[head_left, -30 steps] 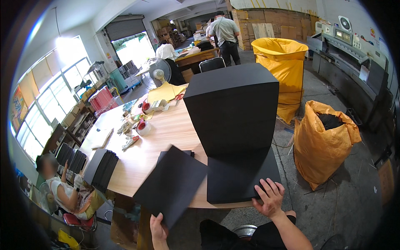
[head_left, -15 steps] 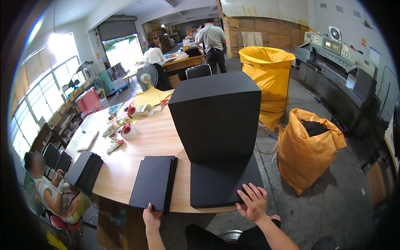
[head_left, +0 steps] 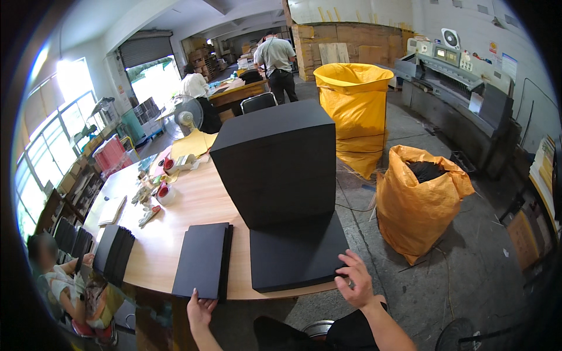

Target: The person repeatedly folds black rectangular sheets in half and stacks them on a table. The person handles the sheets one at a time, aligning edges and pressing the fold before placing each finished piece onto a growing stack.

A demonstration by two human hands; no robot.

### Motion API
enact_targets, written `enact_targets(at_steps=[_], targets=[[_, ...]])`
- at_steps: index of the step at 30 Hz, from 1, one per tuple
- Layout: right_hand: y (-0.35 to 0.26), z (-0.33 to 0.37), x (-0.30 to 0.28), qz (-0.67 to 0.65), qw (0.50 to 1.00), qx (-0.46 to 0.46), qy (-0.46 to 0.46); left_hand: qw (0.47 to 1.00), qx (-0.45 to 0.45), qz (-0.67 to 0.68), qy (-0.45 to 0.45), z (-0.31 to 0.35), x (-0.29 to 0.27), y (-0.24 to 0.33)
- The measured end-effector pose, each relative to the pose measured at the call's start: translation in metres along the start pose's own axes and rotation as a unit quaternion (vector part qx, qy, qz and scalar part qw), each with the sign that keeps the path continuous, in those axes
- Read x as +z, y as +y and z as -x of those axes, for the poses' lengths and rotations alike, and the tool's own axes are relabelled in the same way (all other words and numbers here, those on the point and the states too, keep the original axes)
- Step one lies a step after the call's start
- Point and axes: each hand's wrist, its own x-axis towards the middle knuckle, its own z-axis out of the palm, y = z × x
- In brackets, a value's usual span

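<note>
At the table's near edge my left hand [head_left: 201, 311] has its thumb on top of a black board [head_left: 200, 257], the uppermost of a short, slightly uneven stack. The other fingers curl at the board's front edge. My right hand [head_left: 358, 285] is by the right front corner of a lower, larger black stack [head_left: 298, 257]. Its fingers are apart and slightly bent, and nothing shows between them; whether a fingertip touches the corner I cannot tell. Behind that rises a tall block of black boards [head_left: 278, 169].
Tape rolls [head_left: 165, 193] and yellow sheets [head_left: 194, 143] lie on the wooden table [head_left: 155, 243]. Another black stack [head_left: 114, 253] stands left, beside a seated person [head_left: 73, 286]. Two orange-yellow sacks [head_left: 418, 205] stand right. A fan [head_left: 184, 117] and two people are farther back.
My right hand has lifted its fingers off the top of the larger stack and shifted to its corner. My left hand stays at the short stack. The whole view has shifted slightly.
</note>
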Motion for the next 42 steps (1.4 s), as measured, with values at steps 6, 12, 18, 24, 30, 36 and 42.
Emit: enact_targets(at_steps=[6,12,18,24,30,36,42], targets=[[0.023,0.009,-0.034,0.028,0.965,0.261,0.01,0.884,0.211,-0.417,-0.016,0.063,0.073,0.031],[0.027,-0.009,-0.035,0.079,0.946,0.275,-0.15,0.591,0.521,-0.443,-0.428,0.107,0.297,-0.01],[0.017,-0.042,-0.041,0.116,0.924,0.28,-0.232,0.657,0.398,-0.42,-0.484,0.077,0.31,-0.038],[-0.016,-0.066,0.022,0.216,0.962,0.163,-0.037,0.664,0.429,-0.385,-0.477,0.079,0.313,-0.038],[-0.003,-0.076,0.013,-0.054,0.952,0.297,-0.051,0.655,0.43,-0.373,-0.497,0.079,0.309,-0.034],[0.001,-0.078,0.012,-0.393,0.802,0.449,0.008,0.653,0.402,-0.364,-0.528,0.078,0.309,-0.031],[0.003,-0.073,0.011,-0.398,0.812,0.426,0.009,0.669,0.36,-0.367,-0.537,0.072,0.305,-0.033]])
